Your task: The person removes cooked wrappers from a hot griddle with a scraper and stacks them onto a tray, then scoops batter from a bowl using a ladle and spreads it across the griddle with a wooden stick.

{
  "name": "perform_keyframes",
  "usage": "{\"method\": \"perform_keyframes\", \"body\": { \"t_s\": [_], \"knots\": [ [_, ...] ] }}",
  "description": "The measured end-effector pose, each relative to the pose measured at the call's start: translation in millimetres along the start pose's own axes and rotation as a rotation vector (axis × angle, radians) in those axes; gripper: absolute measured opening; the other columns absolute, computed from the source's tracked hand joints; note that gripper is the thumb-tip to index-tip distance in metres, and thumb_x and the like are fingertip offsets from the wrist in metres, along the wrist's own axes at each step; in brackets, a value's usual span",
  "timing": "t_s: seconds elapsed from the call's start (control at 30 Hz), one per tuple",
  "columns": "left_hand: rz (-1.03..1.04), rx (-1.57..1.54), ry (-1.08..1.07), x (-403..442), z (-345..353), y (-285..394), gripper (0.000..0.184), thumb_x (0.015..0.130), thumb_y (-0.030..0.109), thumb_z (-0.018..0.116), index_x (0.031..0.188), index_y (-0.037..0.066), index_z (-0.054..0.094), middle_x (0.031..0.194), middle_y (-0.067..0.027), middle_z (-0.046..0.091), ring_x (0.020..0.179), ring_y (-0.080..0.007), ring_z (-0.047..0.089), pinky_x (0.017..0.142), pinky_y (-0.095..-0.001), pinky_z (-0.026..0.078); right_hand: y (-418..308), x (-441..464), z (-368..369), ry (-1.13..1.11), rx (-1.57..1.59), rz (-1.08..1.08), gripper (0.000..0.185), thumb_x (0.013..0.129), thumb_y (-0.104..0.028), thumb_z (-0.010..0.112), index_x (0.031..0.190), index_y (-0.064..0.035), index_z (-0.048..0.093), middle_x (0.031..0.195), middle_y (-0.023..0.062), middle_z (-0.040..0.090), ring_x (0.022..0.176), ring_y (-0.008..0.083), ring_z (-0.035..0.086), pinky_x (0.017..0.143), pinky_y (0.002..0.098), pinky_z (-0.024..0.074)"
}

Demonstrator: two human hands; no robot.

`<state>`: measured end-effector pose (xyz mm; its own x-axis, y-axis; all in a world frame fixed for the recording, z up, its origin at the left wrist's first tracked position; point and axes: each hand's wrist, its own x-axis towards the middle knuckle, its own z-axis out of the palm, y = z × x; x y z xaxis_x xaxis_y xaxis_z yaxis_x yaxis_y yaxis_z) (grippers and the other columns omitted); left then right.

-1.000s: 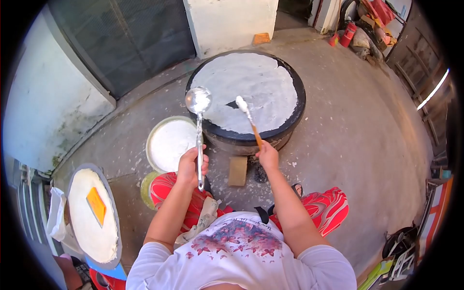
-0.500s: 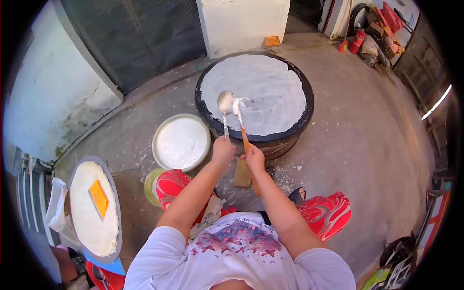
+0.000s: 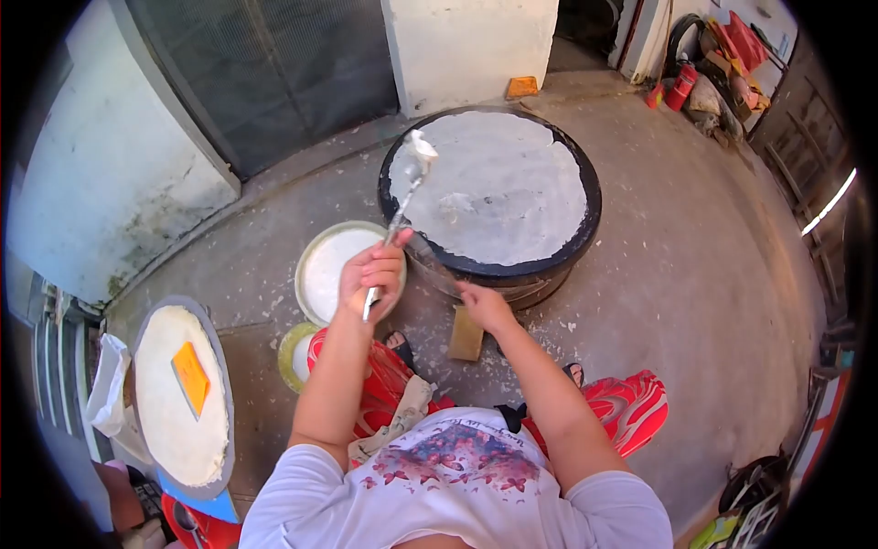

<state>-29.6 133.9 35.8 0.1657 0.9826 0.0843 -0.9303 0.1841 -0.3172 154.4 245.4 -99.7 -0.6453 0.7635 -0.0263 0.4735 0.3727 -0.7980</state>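
My left hand [image 3: 375, 274] grips the metal handle of a ladle [image 3: 402, 206]. The ladle's bowl, with a white clump on it, hangs over the left edge of a large round black griddle [image 3: 593, 206]. A thin white sheet of batter [image 3: 512, 183] covers most of the griddle. My right hand [image 3: 487, 306] is closed on a wooden-handled spatula [image 3: 432, 261], smeared by motion, near the griddle's front left edge. Below my left hand is a round tub [image 3: 307, 293] of white batter.
At the left stands a round board [image 3: 227, 403] bearing a pale layer with an orange scraper [image 3: 190, 377] on it. A wooden block [image 3: 465, 334] sits before the griddle, a yellow-green bowl [image 3: 285, 352] by my knee. Clutter [image 3: 713, 87] lines the right wall.
My left hand has moved left and the ladle has tilted away from the griddle's middle. The spatula has swung left and down, off the white sheet to the griddle's front left edge.
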Motion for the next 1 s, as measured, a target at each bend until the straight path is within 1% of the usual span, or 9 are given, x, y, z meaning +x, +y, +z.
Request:
{"method": "perform_keyframes", "body": {
  "t_s": [0.13, 0.17, 0.2, 0.23, 0.4, 0.63, 0.67, 0.77, 1.0],
  "knots": [
    [0.149, 0.250, 0.193, -48, 20, 28, 0.038, 0.090, 0.013, 0.033, 0.122, -0.008, 0.032, 0.069, -0.0038, 0.042, 0.049, -0.0086, 0.039, 0.039, -0.0214, 0.034, 19, 12, -13, -0.026, 0.376, -0.049, 0.029, 0.084, -0.020, 0.051, 0.112, -0.0123, 0.056, 0.082, 0.0000, 0.061, 0.064, 0.0055, 0.050, 0.053, 0.0214, 0.0433],
    [0.196, 0.330, 0.277, -62, 23, 36, 0.037, 0.090, 0.013, 0.033, 0.121, -0.008, 0.033, 0.068, -0.0037, 0.042, 0.048, -0.0083, 0.038, 0.038, -0.0213, 0.034, 2, 6, -41, 0.076, 0.473, 0.285, 0.030, 0.085, -0.018, 0.049, 0.114, -0.0118, 0.054, 0.082, -0.0001, 0.059, 0.059, 0.0032, 0.047, 0.045, 0.0186, 0.0380],
    [0.252, 0.374, 0.384, -77, 22, 45, 0.035, 0.090, 0.014, 0.035, 0.117, -0.008, 0.036, 0.068, -0.0040, 0.043, 0.047, -0.0080, 0.037, 0.037, -0.0209, 0.033, 33, 14, -42, 0.298, 0.387, 0.348, 0.030, 0.085, -0.014, 0.046, 0.114, -0.0072, 0.052, 0.104, 0.0127, 0.059, 0.087, 0.0202, 0.059, 0.073, 0.0318, 0.0462],
    [0.252, 0.372, 0.384, -92, 19, 55, 0.035, 0.090, 0.014, 0.035, 0.117, -0.008, 0.036, 0.068, -0.0040, 0.043, 0.047, -0.0080, 0.037, 0.037, -0.0209, 0.033, 68, 17, -35, 0.659, 0.173, 0.145, 0.030, 0.086, -0.018, 0.043, 0.114, -0.0090, 0.052, 0.099, 0.0149, 0.061, 0.085, 0.0257, 0.060, 0.072, 0.0352, 0.0461],
    [0.349, 0.443, 0.750, -135, -37, 116, 0.031, 0.088, 0.015, 0.036, 0.105, -0.011, 0.040, 0.070, -0.0040, 0.044, 0.050, -0.0076, 0.039, 0.041, -0.0185, 0.037, 13, -36, 2, -0.111, 0.112, -0.029, 0.033, 0.080, -0.018, 0.054, 0.112, -0.0122, 0.055, 0.101, 0.0149, 0.060, 0.092, 0.0244, 0.059, 0.079, 0.0304, 0.0446],
    [0.407, 0.731, 1.033, -186, -179, 200, 0.033, 0.085, 0.020, 0.043, 0.097, -0.010, 0.046, 0.111, -0.0229, 0.051, 0.058, -0.0228, 0.052, 0.062, -0.0338, 0.051, -4, -32, -56, -0.032, 0.466, 0.060, 0.063, 0.077, 0.005, 0.049, 0.133, -0.0128, 0.027, 0.120, 0.0115, 0.048, 0.088, 0.0178, 0.057, 0.072, 0.0266, 0.0475],
    [0.456, 0.846, 1.180, -156, -131, 135, 0.034, 0.083, 0.026, 0.045, 0.097, -0.005, 0.047, 0.098, -0.0182, 0.056, 0.064, -0.0252, 0.049, 0.067, -0.0386, 0.046, -24, -40, -71, -0.028, 0.460, 0.063, 0.063, 0.077, 0.005, 0.049, 0.133, -0.0128, 0.027, 0.120, 0.0115, 0.048, 0.088, 0.0178, 0.057, 0.072, 0.0266, 0.0475],
    [0.727, 1.127, 1.606, -169, -154, 182, 0.029, 0.078, 0.024, 0.050, 0.094, 0.000, 0.051, 0.090, -0.0125, 0.053, 0.068, -0.0231, 0.047, 0.068, -0.0380, 0.043, -49, -55, -89, 0.035, 1.006, 0.128, 0.064, 0.079, 0.007, 0.045, 0.135, -0.0136, 0.021, 0.113, 0.0098, 0.050, 0.070, 0.0147, 0.056, 0.055, 0.0249, 0.0473],
    [0.988, 1.003, 0.854, -54, 1, 75, 0.034, 0.078, 0.015, 0.053, 0.110, 0.004, 0.051, 0.114, -0.0060, 0.049, 0.105, -0.0217, 0.042, 0.087, -0.0380, 0.037, 18, -64, -66, 0.167, 0.717, 0.337, 0.049, 0.082, 0.001, 0.046, 0.128, -0.0088, 0.033, 0.098, 0.0055, 0.056, 0.045, 0.0076, 0.046, 0.038, 0.0192, 0.0386]
  ]
}}
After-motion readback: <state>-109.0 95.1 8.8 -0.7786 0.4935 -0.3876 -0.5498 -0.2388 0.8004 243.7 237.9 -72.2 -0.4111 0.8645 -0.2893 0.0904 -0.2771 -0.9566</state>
